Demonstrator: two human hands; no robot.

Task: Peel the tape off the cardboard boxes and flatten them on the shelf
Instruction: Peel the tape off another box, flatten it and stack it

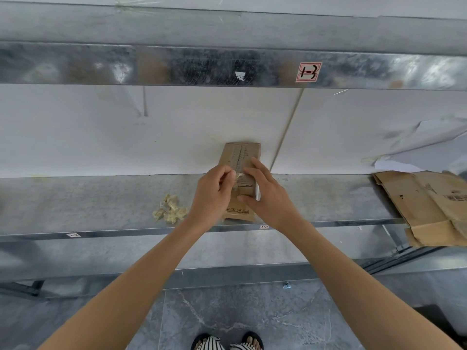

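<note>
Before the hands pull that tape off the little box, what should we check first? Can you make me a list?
1. Left hand has a pinching grip on the tape end: ok.
2. Right hand presses the small cardboard box steady: ok.
3. Box sits on the metal shelf: ok, though it is close to the front edge.
4. All the tape is peeled off: not ok, most of it lies stuck along the top.
5. Tape under the box: cannot tell, that side is hidden.
6. Crumpled tape wad lies out of the way: ok, it is to the left, apart from the box.
</note>
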